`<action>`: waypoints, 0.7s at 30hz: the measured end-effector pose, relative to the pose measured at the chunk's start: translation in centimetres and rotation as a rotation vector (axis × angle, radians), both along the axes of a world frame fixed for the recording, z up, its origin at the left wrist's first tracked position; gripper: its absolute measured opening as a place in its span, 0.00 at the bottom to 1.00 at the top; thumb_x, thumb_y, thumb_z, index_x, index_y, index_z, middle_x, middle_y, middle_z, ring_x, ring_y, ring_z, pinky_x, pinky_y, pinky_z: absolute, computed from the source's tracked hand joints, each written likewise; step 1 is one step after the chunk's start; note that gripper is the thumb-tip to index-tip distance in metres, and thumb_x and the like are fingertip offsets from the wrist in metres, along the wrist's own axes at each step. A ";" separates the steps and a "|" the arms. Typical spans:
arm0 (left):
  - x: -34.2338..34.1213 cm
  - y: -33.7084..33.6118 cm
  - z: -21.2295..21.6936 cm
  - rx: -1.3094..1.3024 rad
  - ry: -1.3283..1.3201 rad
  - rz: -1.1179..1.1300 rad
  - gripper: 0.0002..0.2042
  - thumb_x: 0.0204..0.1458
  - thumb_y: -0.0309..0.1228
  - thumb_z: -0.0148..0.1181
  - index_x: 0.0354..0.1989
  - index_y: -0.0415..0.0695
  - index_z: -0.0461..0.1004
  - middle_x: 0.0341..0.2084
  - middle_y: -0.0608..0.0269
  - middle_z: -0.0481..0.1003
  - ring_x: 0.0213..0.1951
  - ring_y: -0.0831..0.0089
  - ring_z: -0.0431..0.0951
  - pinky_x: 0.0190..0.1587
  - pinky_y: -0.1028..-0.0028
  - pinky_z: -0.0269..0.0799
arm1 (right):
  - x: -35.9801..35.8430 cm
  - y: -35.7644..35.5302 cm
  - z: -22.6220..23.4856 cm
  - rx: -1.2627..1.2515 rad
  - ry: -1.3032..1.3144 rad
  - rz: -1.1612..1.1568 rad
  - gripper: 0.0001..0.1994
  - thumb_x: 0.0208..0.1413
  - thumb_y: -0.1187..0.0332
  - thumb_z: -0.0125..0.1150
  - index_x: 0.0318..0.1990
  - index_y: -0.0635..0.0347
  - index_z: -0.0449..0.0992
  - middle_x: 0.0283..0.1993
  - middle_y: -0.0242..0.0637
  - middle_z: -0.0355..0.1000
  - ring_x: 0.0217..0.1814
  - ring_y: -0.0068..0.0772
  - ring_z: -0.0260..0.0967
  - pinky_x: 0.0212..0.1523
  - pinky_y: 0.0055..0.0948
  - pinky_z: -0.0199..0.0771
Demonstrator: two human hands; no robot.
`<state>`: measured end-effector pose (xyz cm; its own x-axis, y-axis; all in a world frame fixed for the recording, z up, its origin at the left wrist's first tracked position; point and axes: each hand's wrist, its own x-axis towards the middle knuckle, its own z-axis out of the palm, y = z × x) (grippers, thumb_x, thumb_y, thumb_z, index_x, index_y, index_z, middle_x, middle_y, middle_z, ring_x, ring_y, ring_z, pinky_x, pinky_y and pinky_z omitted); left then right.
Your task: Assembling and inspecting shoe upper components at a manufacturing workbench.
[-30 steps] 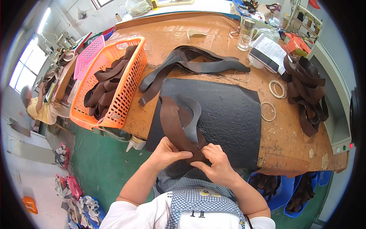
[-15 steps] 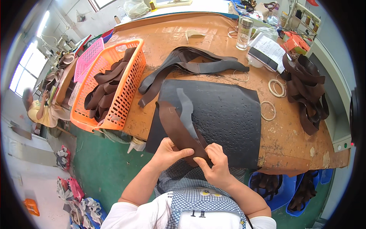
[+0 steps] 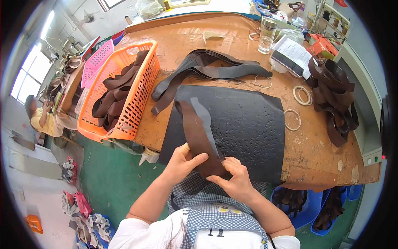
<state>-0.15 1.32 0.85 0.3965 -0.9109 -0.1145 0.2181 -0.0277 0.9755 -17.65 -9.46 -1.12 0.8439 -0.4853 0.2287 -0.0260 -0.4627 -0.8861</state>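
Observation:
A curved dark brown leather-like strip (image 3: 194,128) is held up over the near edge of a black pitted mat (image 3: 248,124). My left hand (image 3: 184,161) pinches its left side, thumb on top. At its near end my right hand (image 3: 233,174) grips it between thumb and fingers. Beside the brown face shows a grey face (image 3: 203,116), which may be the strip's underside or a second layer. Beyond the mat lies a loose bundle of brown and grey strips (image 3: 207,66).
An orange basket (image 3: 137,103) holding brown strips stands left of the mat. To the right are cream rings (image 3: 302,95), a heap of brown strips (image 3: 333,91), a phone (image 3: 288,63) and a glass bottle (image 3: 266,37). Blue bins (image 3: 304,216) sit below. Another person (image 3: 43,118) is far left.
The strip's far end has shifted slightly away from me and right, and the strip now stands more upright in the picture. Both hands keep their grip, with small finger shifts.

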 end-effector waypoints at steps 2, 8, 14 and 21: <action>0.2 0.0 0.2 0.055 0.057 -0.019 0.16 0.58 0.25 0.63 0.53 0.36 0.72 0.47 0.61 0.78 0.49 0.74 0.77 0.54 0.70 0.74 | 0.0 0.1 0.2 0.031 0.003 -0.010 0.12 0.49 0.68 0.73 0.34 0.68 0.79 0.32 0.43 0.75 0.36 0.39 0.71 0.46 0.37 0.70; 0.4 0.6 -0.5 0.042 0.129 -0.018 0.14 0.55 0.24 0.66 0.49 0.36 0.76 0.43 0.60 0.80 0.45 0.74 0.79 0.50 0.71 0.76 | 0.2 0.1 -0.2 0.171 -0.011 -0.075 0.09 0.52 0.71 0.70 0.33 0.68 0.78 0.30 0.39 0.74 0.34 0.31 0.69 0.37 0.30 0.68; 0.3 0.5 0.0 0.055 0.034 -0.025 0.10 0.52 0.23 0.69 0.42 0.36 0.79 0.38 0.60 0.81 0.39 0.75 0.80 0.45 0.73 0.77 | 0.0 -0.2 -0.5 0.167 -0.038 -0.027 0.09 0.56 0.70 0.67 0.32 0.68 0.77 0.30 0.37 0.75 0.33 0.25 0.69 0.35 0.27 0.68; -0.9 0.5 0.0 0.089 -0.231 -0.031 0.10 0.55 0.25 0.66 0.43 0.34 0.77 0.37 0.61 0.81 0.40 0.76 0.80 0.44 0.76 0.77 | 0.4 -0.3 0.0 0.351 -0.016 -0.131 0.09 0.59 0.69 0.65 0.32 0.67 0.77 0.26 0.29 0.74 0.28 0.14 0.66 0.29 0.21 0.67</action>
